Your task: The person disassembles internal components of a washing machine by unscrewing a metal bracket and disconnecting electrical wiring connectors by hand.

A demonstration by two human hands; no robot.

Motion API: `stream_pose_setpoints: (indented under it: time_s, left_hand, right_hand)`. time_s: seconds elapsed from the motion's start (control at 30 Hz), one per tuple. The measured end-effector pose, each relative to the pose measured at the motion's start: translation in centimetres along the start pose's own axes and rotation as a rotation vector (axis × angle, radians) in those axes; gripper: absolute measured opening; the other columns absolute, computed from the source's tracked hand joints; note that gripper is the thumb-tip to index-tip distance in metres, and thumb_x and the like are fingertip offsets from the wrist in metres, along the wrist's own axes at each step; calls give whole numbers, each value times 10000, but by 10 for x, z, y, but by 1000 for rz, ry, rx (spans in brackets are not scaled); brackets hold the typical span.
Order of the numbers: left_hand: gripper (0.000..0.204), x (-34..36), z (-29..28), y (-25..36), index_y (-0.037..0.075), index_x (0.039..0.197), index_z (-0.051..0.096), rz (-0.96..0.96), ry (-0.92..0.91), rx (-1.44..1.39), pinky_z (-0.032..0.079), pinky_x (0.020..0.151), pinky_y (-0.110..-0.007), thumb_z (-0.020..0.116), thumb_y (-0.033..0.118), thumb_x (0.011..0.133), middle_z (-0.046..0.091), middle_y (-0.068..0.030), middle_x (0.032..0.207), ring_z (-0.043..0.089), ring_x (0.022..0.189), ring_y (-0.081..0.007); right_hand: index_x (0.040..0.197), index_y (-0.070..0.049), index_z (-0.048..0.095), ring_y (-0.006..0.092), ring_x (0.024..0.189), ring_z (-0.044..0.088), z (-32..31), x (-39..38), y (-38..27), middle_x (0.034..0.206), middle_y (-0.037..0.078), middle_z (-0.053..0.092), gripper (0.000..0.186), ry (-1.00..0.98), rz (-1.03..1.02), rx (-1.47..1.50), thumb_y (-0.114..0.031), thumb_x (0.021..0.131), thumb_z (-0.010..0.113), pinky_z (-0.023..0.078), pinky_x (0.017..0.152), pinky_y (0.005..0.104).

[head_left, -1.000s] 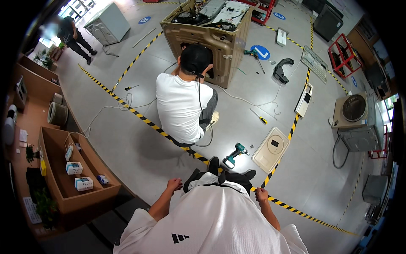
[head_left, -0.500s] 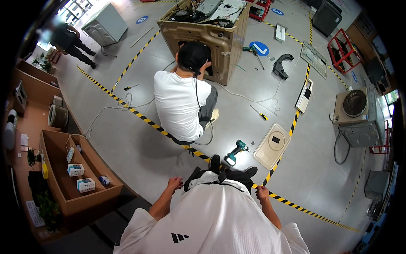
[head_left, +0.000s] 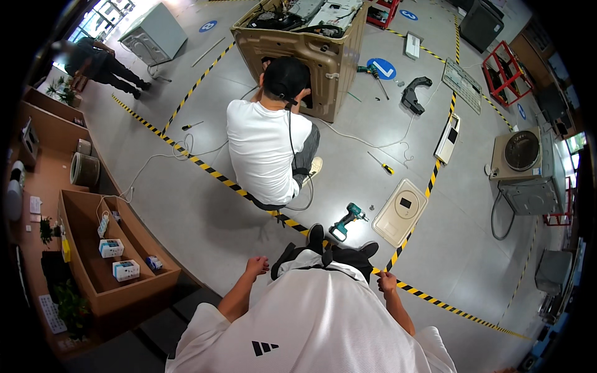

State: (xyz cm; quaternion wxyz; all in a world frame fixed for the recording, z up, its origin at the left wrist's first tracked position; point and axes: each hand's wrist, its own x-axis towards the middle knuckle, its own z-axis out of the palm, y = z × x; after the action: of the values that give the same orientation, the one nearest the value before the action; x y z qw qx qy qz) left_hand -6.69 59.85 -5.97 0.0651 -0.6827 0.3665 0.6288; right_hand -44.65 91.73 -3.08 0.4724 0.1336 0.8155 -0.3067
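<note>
Counted: the wearer's two hands (head_left: 257, 265) (head_left: 387, 283), two other people (head_left: 267, 149) (head_left: 93, 62), two small white cartons (head_left: 111, 248) (head_left: 126, 270) and four blue floor discs (head_left: 381, 69) (head_left: 408, 15) (head_left: 208, 26) (head_left: 521, 112) are shown.

On the left, a brown box (head_left: 134, 297) held two small cartons (head_left: 111, 248), with a leafy plant (head_left: 65, 304) near it. At the upper left, a person in dark clothes (head_left: 93, 63) stood near a white appliance (head_left: 163, 34). Striped tape (head_left: 204, 166) crossed the grey floor (head_left: 460, 236). At the upper right stood a red rack (head_left: 511, 71) and a dark grey cabinet (head_left: 481, 27).
</note>
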Motion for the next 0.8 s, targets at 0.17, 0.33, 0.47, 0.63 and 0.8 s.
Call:
stream_pose_setpoints:
  time_s: [0.17, 0.33, 0.47, 0.63, 0.8]
  left_hand:
    - [265, -2, 4, 2, 44, 966, 593, -10, -12, 34, 496, 557, -278, 506, 276, 870, 603, -59, 768, 615, 637, -162]
    - [273, -5, 11, 6, 39, 965, 591, -42, -41, 77, 495, 565, -275, 507, 278, 862, 605, -63, 783, 613, 641, -162]
    - [276, -13, 31, 20, 33, 968, 589, -42, -57, 160, 496, 570, -273, 508, 274, 858, 605, -66, 790, 609, 654, -157]
    - [268, -22, 71, 55, 34, 969, 590, 3, -52, 212, 492, 570, -267, 503, 261, 855, 602, -69, 796, 606, 668, -150]
    - [250, -42, 124, 81, 43, 939, 600, 63, -8, 234, 485, 561, -257, 517, 260, 848, 601, -57, 781, 601, 645, -144]
  right_hand:
    - [916, -25, 610, 107, 481, 461, -5, -6, -1, 635, 49, 533, 282, 16, -10, 12, -281, 854, 508, 376, 407, 240]
    - [881, -27, 594, 98, 467, 445, -19, -18, 1, 616, 33, 516, 286, 37, -28, 60, -299, 851, 512, 359, 400, 235]
    - [885, -30, 592, 96, 451, 434, -39, -25, 18, 609, 33, 513, 283, 57, 33, 114, -301, 860, 514, 338, 386, 230]
    - [878, -33, 587, 95, 457, 429, -72, -18, 48, 611, 33, 511, 262, 61, 123, 173, -286, 865, 520, 329, 388, 230]
    - [885, -34, 589, 95, 445, 415, -112, 9, 78, 603, 27, 502, 253, 22, 147, 259, -276, 869, 517, 317, 388, 227]
